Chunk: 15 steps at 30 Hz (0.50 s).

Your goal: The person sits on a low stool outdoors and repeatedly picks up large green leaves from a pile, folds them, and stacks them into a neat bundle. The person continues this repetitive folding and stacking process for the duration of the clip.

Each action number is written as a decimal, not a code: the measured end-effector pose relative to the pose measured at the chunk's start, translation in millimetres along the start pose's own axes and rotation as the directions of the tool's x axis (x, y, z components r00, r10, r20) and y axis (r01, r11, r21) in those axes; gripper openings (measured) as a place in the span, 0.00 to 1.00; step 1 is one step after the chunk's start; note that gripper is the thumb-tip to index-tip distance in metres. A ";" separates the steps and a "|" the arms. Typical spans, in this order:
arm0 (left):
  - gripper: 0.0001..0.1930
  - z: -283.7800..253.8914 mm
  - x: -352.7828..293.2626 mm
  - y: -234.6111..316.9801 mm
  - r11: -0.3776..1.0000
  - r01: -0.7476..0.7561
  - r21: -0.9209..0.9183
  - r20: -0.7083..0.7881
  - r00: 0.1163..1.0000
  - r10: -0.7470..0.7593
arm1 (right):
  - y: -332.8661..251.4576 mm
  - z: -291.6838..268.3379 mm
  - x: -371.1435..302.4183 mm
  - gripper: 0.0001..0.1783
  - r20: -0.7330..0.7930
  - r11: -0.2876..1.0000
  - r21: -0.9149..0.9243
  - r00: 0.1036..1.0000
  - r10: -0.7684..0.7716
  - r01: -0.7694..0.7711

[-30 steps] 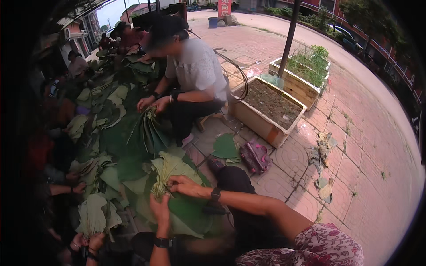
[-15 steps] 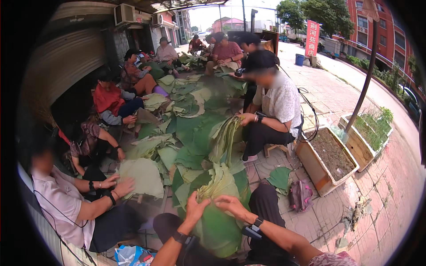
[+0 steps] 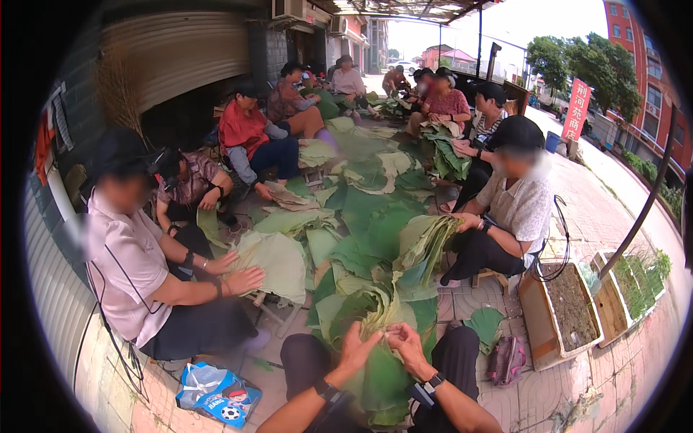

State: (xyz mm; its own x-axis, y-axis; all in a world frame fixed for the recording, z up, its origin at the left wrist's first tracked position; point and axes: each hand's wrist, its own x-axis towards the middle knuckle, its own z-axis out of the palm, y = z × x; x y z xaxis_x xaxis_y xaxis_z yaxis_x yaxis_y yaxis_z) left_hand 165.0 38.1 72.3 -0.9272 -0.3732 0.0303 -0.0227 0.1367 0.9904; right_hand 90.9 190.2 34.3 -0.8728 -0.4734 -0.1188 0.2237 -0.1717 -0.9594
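Note:
A bundle of large green leaves, round like lotus leaves, (image 3: 364, 307) spreads between my knees, its gathered pale edges pointing toward me. My left hand (image 3: 358, 352) is closed around the left side of those gathered edges. Close beside it, my right hand (image 3: 408, 348) pinches the edges of the same bundle, thumb and fingertips together. Below my hands, more broad green leaf (image 3: 382, 386) hangs between my thighs. Just past the bundle, flat green leaves (image 3: 382, 224) cover the ground.
To the left, a person (image 3: 148, 267) presses a leaf stack (image 3: 271, 263) on a small stool. On the right, a seated person (image 3: 512, 209) holds a leaf bunch (image 3: 426, 242). Near my right knee lie a purple bag (image 3: 507, 361) and planter boxes (image 3: 559, 310). A blue bag (image 3: 218, 393) lies left.
My view has swung left, so the scene sits farther right. My right fingers have come together on the leaf edges. The left neighbour's hands have shifted on the leaf stack.

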 end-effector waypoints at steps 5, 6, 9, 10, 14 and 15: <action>0.37 14.9 0.0 15.2 0.997 -0.023 0.070 0.030 0.999 0.021 | 2.6 -7.8 -2.6 0.15 -0.056 0.895 -0.360 0.951 -0.305 0.266; 0.38 16.3 2.3 11.9 0.995 -0.025 0.096 0.035 0.999 0.022 | 1.0 -4.6 -4.4 0.14 -0.057 0.887 -0.365 0.945 -0.323 0.281; 0.40 22.2 7.1 -3.2 0.997 -0.018 0.074 -0.003 1.000 0.018 | -5.0 3.2 -11.6 0.14 -0.061 0.858 -0.408 0.929 -0.366 0.311; 0.39 23.4 8.2 -6.8 0.998 -0.007 0.064 -0.028 1.000 0.009 | -8.2 7.8 -14.8 0.14 -0.060 0.844 -0.438 0.926 -0.372 0.311; 0.36 33.2 19.6 -10.4 1.000 0.007 0.025 -0.081 0.997 -0.005 | 5.3 3.1 -4.6 0.15 -0.068 0.808 -0.489 0.910 -0.409 0.327; 0.35 32.5 20.2 -12.3 1.000 0.016 0.023 -0.093 0.996 -0.014 | 5.5 5.0 -5.2 0.16 -0.081 0.837 -0.449 0.918 -0.387 0.313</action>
State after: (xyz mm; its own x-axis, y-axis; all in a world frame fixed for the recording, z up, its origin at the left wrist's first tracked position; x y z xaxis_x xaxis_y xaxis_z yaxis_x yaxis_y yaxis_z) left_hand 134.4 58.6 56.3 -0.8878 -0.4593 0.0291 -0.0462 0.1517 0.9873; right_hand 98.8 187.4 30.8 -0.9232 -0.2986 0.2418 -0.2810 0.0956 -0.9549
